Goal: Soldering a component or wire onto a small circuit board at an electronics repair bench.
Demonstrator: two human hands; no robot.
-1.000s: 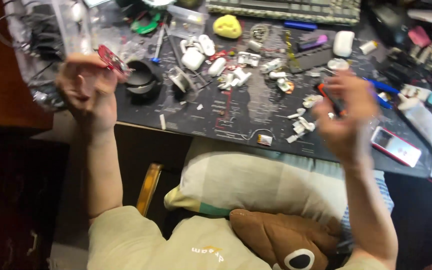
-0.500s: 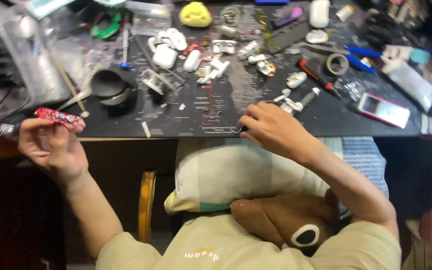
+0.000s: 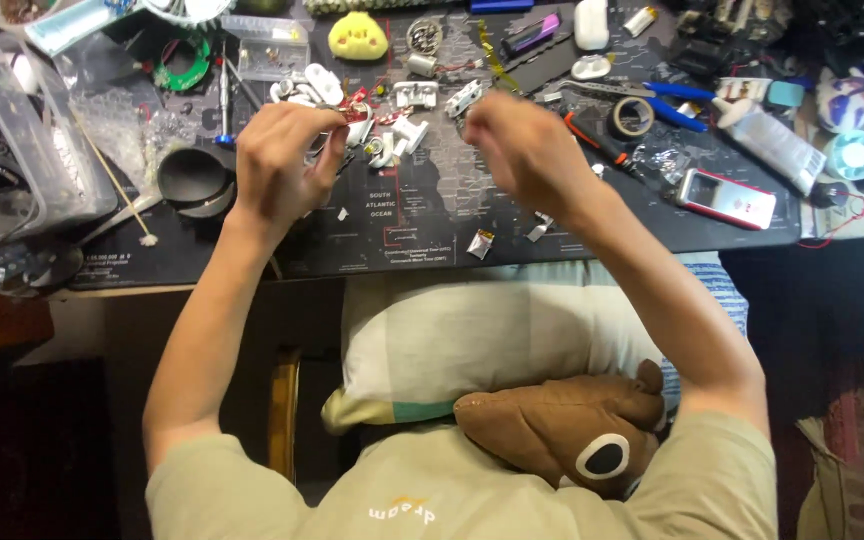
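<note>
My left hand [image 3: 287,160] is raised over the dark desk mat [image 3: 422,225], its fingers pinched on a small red part [image 3: 359,106]. My right hand [image 3: 522,145] hovers just to the right of it with the fingers curled; what they hold is hidden from me. Between and behind the hands lie several small white plastic parts [image 3: 402,125]. My lap holds a pale pillow [image 3: 452,340] and a brown plush toy [image 3: 572,430].
A black round cup [image 3: 192,178] sits left of my left hand, beside a clear plastic box [image 3: 12,140]. A yellow plush [image 3: 358,38], tape roll [image 3: 631,117], blue-handled pliers [image 3: 672,95], a red phone [image 3: 725,198] and clutter crowd the desk's far and right side.
My left hand came from the desk's left edge to the middle with the red part. My right hand lifted off the front edge and rose toward it.
</note>
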